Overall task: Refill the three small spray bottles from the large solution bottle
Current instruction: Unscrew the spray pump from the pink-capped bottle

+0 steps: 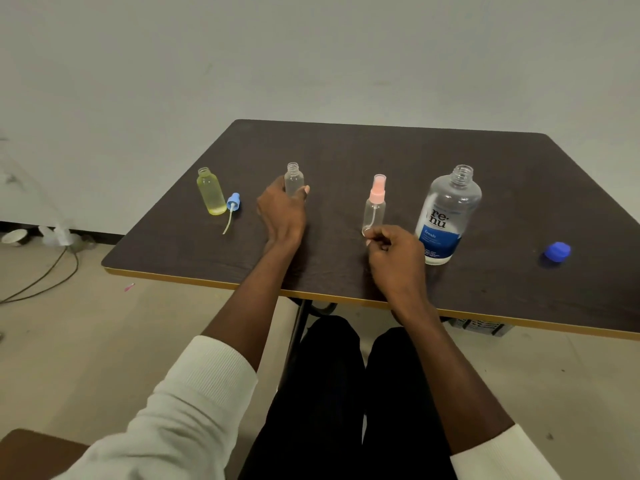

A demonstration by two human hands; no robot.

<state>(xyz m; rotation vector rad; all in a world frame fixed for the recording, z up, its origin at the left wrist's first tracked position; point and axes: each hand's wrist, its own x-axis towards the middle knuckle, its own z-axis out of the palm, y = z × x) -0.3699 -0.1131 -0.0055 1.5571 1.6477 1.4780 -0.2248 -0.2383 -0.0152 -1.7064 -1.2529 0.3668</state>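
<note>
On the dark table [363,147] stand three small bottles. The yellow-tinted bottle [211,195] at the left is uncapped, and its blue spray head [233,202] with dip tube lies beside it. My left hand [282,213] grips the clear uncapped bottle [293,176], which stands upright on the table. The pink-capped spray bottle [375,206] stands closed. My right hand [394,254] rests just in front of its base with fingers curled in a pinch; nothing shows between them. The large solution bottle [446,216] stands open to the right, its blue cap [557,251] lying further right.
The table's yellow-trimmed front edge [207,283] runs just above my knees. A pale wall stands behind the table. On the floor at the left lie cables [52,271] and a small bowl [14,236].
</note>
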